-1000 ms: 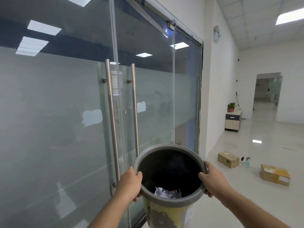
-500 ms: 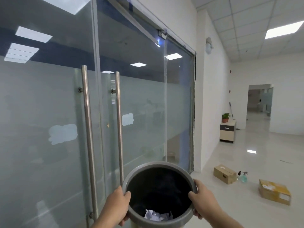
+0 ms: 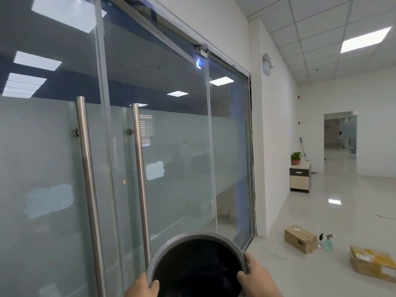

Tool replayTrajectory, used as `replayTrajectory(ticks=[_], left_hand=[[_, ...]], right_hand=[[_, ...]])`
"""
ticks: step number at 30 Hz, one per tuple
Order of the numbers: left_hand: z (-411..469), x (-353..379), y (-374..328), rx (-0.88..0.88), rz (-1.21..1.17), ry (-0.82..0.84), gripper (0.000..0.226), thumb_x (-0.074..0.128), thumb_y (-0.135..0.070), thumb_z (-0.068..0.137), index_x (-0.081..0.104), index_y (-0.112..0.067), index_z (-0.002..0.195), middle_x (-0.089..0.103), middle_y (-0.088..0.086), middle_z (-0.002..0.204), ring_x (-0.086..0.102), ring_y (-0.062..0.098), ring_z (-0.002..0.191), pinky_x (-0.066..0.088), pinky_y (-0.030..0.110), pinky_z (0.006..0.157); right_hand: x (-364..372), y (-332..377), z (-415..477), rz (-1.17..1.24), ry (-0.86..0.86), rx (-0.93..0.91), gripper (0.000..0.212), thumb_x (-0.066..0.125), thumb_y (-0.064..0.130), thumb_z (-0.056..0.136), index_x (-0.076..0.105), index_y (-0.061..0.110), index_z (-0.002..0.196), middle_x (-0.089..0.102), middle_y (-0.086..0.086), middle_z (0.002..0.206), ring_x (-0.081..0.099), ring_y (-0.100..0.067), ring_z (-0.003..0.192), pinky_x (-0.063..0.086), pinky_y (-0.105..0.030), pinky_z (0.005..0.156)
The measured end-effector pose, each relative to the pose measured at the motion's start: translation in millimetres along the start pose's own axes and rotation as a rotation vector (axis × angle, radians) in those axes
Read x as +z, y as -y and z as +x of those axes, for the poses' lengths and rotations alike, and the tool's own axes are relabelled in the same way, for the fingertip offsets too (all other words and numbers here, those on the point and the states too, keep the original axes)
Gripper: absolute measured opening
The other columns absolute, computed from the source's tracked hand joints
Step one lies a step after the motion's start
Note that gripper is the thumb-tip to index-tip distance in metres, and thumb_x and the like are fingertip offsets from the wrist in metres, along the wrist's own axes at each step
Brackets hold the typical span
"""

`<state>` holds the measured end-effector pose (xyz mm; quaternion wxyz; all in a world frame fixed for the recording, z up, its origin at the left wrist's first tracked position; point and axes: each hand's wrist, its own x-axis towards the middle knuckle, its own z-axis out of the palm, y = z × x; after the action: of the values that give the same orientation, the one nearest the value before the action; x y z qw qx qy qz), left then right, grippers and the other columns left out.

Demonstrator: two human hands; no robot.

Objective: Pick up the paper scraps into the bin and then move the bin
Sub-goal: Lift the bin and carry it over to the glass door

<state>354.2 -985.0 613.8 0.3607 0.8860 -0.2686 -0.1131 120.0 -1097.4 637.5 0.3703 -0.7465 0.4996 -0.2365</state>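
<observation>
The bin (image 3: 194,236) has a grey round rim and a black inside, and it sits at the bottom middle of the head view, cut off by the frame edge. My left hand (image 3: 142,287) grips the rim on its near left side. My right hand (image 3: 256,276) grips the rim on the right, thumb hooked over the edge. The bin is held up in front of a frosted glass door. The paper scraps inside are out of sight below the frame.
Glass double doors with two tall steel handles (image 3: 86,179) stand close on the left. On the tiled floor to the right lie a cardboard box (image 3: 300,239), spray bottles (image 3: 327,242) and a second box (image 3: 372,262). A small cabinet (image 3: 300,176) with a plant stands further down the corridor.
The view has tilted upward and the bin has sunk lower in the frame. The white scraps seen in the bin before are now out of view. Both hands stay on the rim.
</observation>
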Motion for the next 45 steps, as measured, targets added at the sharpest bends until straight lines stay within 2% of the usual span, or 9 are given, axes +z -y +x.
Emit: replayTrajectory(ticks=[6,10,14,20,23,28,34,38,45], left_hand=[[20.3,3.2,-0.3,0.067,-0.029,-0.001,0.045,0.06,-0.028,0.094,0.054,-0.009,0.134,0.061,0.009,0.133,0.06,0.02,0.121,0.041,0.028,0.104],[38.5,2.3,7.7,0.113,-0.019,-0.015,0.057,0.058,-0.03,0.096,0.04,-0.01,0.146,0.049,0.008,0.148,0.05,0.02,0.134,0.035,0.028,0.112],[48.1,11.4,29.7,0.069,0.01,0.042,0.049,0.056,-0.031,0.096,0.049,-0.01,0.139,0.057,0.009,0.139,0.058,0.021,0.124,0.04,0.028,0.107],[49.7,53.6,96.3,-0.013,0.076,0.11,0.052,0.049,-0.037,0.098,0.042,-0.017,0.145,0.061,0.01,0.138,0.06,0.025,0.123,0.044,0.029,0.103],[36.8,95.9,149.1,-0.071,0.114,0.181,0.054,0.046,-0.035,0.099,0.037,-0.016,0.149,0.06,0.019,0.138,0.06,0.035,0.122,0.048,0.037,0.099],[5.1,190.7,271.9,-0.227,0.141,0.264,0.046,0.047,-0.037,0.097,0.041,-0.024,0.141,0.072,0.022,0.107,0.072,0.041,0.088,0.06,0.048,0.072],[-30.0,323.8,430.0,-0.359,0.126,0.336,0.043,0.046,-0.038,0.098,0.042,-0.023,0.138,0.071,0.019,0.102,0.071,0.04,0.084,0.061,0.049,0.072],[-48.1,411.5,522.3,-0.372,0.078,0.348,0.032,0.045,-0.032,0.1,0.045,-0.021,0.131,0.068,0.012,0.093,0.071,0.036,0.081,0.062,0.048,0.071],[-41.6,537.6,648.5,-0.298,0.086,0.284,0.031,0.046,-0.033,0.098,0.045,-0.02,0.126,0.071,0.022,0.095,0.069,0.042,0.08,0.06,0.052,0.068]], right_hand=[[10.2,5.0,11.4,-0.017,-0.04,-0.007,0.05,0.055,0.021,0.077,0.051,0.027,0.127,0.068,-0.005,0.118,0.063,-0.021,0.108,0.043,-0.022,0.082],[23.4,9.6,16.1,-0.032,-0.043,-0.009,0.052,0.055,0.021,0.077,0.05,0.027,0.129,0.067,-0.005,0.121,0.062,-0.021,0.111,0.046,-0.025,0.089],[47.5,-3.1,23.0,-0.038,-0.034,0.04,0.06,0.056,0.022,0.076,0.047,0.028,0.134,0.064,-0.005,0.127,0.06,-0.022,0.117,0.045,-0.028,0.096],[110.7,-55.2,35.0,-0.114,0.031,0.103,0.063,0.059,0.017,0.079,0.041,0.026,0.139,0.066,-0.011,0.126,0.062,-0.029,0.114,0.046,-0.029,0.088],[160.9,-113.3,42.2,-0.164,0.101,0.175,0.065,0.056,0.024,0.082,0.032,0.024,0.142,0.069,-0.017,0.114,0.069,-0.037,0.096,0.056,-0.04,0.082],[268.3,-238.1,30.2,-0.229,0.238,0.32,0.055,0.049,0.034,0.087,0.034,0.017,0.138,0.069,-0.019,0.104,0.07,-0.041,0.083,0.058,-0.046,0.074],[387.4,-382.4,-0.1,-0.325,0.327,0.329,0.033,0.044,0.02,0.089,0.04,0.021,0.122,0.061,-0.008,0.084,0.059,-0.033,0.072,0.051,-0.038,0.068],[467.2,-484.6,-19.8,-0.343,0.316,0.342,0.029,0.043,0.019,0.09,0.041,0.022,0.12,0.058,-0.005,0.082,0.054,-0.029,0.071,0.048,-0.038,0.066],[580.3,-618.0,-18.6,-0.317,0.254,0.337,0.037,0.043,0.023,0.089,0.037,0.025,0.126,0.068,-0.013,0.091,0.065,-0.034,0.078,0.057,-0.047,0.071]])
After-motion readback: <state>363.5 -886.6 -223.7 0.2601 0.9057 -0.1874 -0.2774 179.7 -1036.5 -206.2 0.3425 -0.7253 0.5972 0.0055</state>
